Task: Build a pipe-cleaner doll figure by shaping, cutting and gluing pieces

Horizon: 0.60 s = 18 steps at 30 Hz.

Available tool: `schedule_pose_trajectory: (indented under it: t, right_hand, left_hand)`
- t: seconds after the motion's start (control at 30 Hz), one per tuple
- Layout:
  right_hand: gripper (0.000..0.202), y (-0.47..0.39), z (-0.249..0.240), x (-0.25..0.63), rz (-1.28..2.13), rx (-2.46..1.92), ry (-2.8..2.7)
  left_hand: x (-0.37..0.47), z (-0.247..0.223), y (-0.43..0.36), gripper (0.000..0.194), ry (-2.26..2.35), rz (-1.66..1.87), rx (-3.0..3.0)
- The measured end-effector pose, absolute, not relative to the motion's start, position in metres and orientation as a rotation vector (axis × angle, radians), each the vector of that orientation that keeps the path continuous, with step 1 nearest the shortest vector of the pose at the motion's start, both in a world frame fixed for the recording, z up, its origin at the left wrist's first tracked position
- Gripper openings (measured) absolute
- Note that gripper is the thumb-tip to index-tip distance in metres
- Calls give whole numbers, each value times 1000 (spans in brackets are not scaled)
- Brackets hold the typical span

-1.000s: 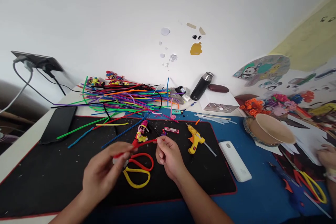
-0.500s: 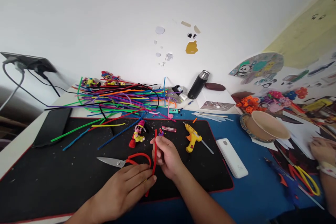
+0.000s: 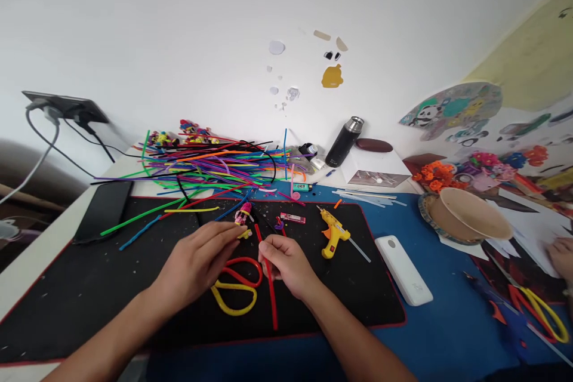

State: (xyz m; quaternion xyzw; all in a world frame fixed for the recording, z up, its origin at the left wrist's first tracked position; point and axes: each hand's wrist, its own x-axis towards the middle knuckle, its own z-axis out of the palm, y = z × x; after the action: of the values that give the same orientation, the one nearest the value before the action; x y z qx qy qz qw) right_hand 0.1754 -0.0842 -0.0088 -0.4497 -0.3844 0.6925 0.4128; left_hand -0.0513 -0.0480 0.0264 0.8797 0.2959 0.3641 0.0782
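A red pipe cleaner [image 3: 272, 298] is pinched between the thumb and fingers of my right hand [image 3: 286, 262], its long end hanging toward the mat's front edge. My left hand [image 3: 201, 259] curls with fingers together over the lower part of a small pipe-cleaner doll [image 3: 243, 213] with a pink head. Its fingertips meet the doll's yellow part; the thumb is hidden. Below that hand lie scissors [image 3: 235, 310] with one red and one yellow handle loop, their blades covered. A small purple twisted piece [image 3: 280, 225] rests just past my right hand.
A yellow glue gun [image 3: 333, 236] and white power bank [image 3: 405, 271] lie to the right. Many coloured pipe cleaners [image 3: 215, 164] are heaped at the back, near a black flask [image 3: 344, 143]. Farther right are a bowl [image 3: 474, 215] and another person's hand [image 3: 561, 256].
My left hand has left the lower end of the red pipe cleaner and moved up and left onto the doll. My right hand still holds the pipe cleaner, now leaning the other way.
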Motion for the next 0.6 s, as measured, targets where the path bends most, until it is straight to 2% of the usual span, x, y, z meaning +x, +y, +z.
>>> schedule_pose_trajectory:
  t: [0.2, 0.33, 0.6]
  right_hand:
    - [59, -87, -6, 176, 1773, -1021, -1012]
    - [59, -85, 1, 180, 1780, -1004, -1068]
    - [54, -75, 4, 180, 1746, -1012, -1138]
  left_hand:
    - [-47, 35, -24, 37, 712, 914, 2835]
    - [-44, 34, -19, 31, 547, 765, 2948]
    - [-42, 49, -17, 23, 596, 786, 2898]
